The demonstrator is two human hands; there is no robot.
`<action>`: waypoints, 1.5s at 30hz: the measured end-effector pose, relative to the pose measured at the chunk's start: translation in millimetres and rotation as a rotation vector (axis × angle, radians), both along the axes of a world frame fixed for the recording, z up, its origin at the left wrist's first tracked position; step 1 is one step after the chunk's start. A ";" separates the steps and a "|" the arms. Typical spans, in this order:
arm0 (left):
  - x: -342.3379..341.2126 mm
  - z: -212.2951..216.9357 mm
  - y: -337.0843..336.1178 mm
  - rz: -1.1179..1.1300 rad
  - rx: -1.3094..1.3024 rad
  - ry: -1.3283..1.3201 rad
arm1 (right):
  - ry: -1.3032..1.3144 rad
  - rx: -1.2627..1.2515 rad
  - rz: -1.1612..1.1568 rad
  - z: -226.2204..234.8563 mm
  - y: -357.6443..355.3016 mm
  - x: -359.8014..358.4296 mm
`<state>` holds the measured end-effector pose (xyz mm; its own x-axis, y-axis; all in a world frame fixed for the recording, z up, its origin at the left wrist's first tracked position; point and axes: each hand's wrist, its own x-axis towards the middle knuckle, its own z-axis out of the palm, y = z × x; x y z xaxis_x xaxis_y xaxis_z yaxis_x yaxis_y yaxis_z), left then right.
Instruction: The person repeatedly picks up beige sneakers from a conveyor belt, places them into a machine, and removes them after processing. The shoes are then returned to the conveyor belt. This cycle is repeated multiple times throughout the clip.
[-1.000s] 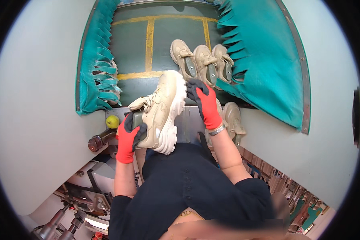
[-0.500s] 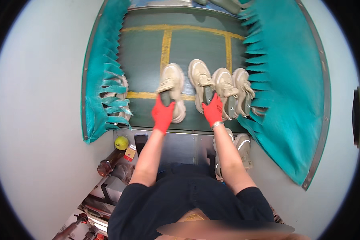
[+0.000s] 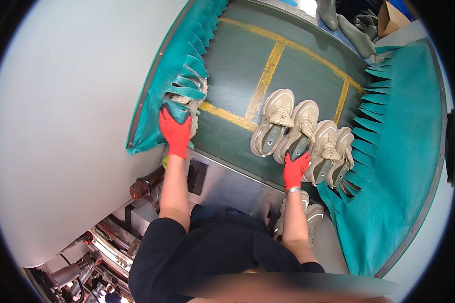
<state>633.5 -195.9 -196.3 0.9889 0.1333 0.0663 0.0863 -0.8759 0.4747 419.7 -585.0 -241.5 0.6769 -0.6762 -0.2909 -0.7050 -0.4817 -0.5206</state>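
Note:
My right hand (image 3: 297, 169), in a red glove with dark fingertips, is closed on the heel end of a beige lace-up sneaker (image 3: 304, 118) that has a dark green shoe last in it. To its left stands another beige sneaker (image 3: 275, 113), also with a last inside. My left hand (image 3: 176, 131), gloved the same way, reaches to the left teal strip curtain (image 3: 159, 96). Its thumb and fingers are apart, against the flaps, beside a beige shoe (image 3: 196, 103) partly hidden behind them. Two more beige sneakers (image 3: 324, 146) stand at the right, toes pointing away.
Yellow lines mark the dark green conveyor belt (image 3: 232, 65). A teal strip curtain (image 3: 414, 116) borders it on the right. More sneakers (image 3: 313, 217) sit by my right forearm. A brown bottle (image 3: 146, 184) and a dark phone-like slab (image 3: 197, 177) lie near my left forearm. Loose lasts (image 3: 356, 36) lie beyond the belt.
My left hand has let go of the left sneaker, now beside the others, and moved left to the curtain. My right hand stays at its sneaker's heel. The view has turned.

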 end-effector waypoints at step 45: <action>-310.5 -33.2 -50.7 -0.476 -0.357 0.366 | -0.138 0.447 0.142 74.3 126.4 -139.4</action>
<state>322.9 -246.5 -229.5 0.8954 -0.3688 -0.2496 -0.0590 -0.6538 0.7543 280.3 -458.6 -167.3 0.8062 -0.4035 -0.4326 -0.5580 -0.2757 -0.7827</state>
